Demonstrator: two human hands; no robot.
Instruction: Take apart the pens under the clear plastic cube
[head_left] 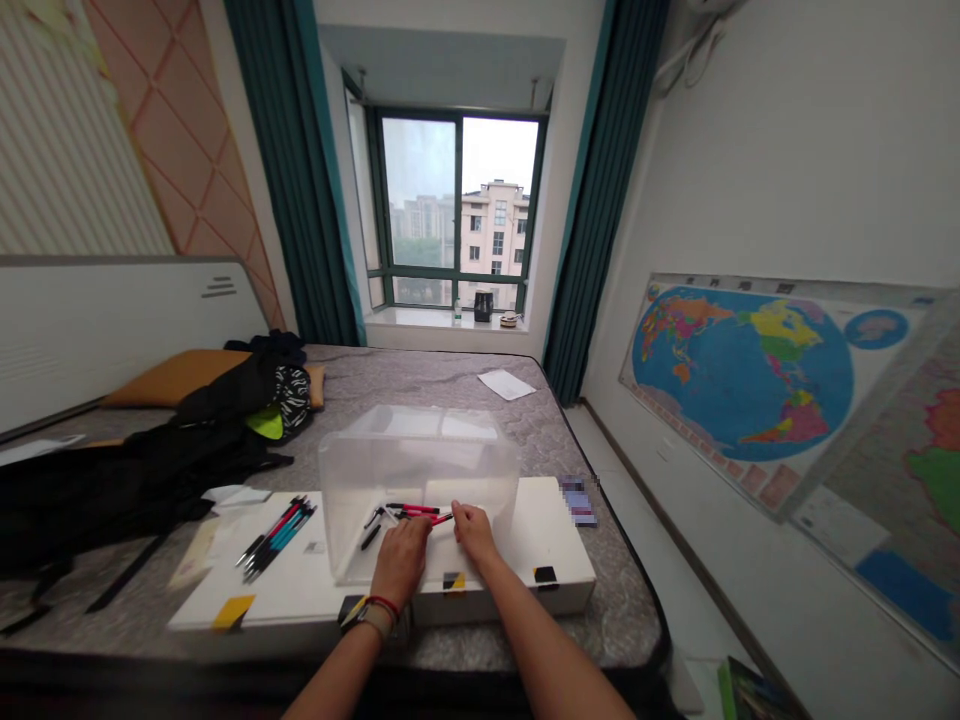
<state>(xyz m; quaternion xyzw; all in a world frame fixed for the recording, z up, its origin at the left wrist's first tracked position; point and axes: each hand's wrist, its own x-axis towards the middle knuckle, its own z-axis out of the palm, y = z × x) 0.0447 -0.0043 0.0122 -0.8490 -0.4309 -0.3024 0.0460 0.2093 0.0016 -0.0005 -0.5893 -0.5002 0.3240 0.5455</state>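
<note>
Both my hands reach into a clear plastic box (352, 463) lying on its side, its open side toward me. A red pen (442, 519) with a dark end runs between my left hand (403, 562) and my right hand (474, 536). The fingers of each hand are closed on it, the right at its dark end. Past my left hand, loose pen parts (373, 517) and another red pen (411, 507) lie inside the box. A black piece (370, 538) rests closer to me. To the left, several assembled pens (277, 538), red, black and teal, lie side by side.
White boards or flat boxes (544, 525) with yellow and black tape carry the plastic box on a mattress (420, 375). A black bag (135, 480) lies at left. A sheet of paper (507, 384) lies beyond the box, and a blurred purple item (578, 500) at right.
</note>
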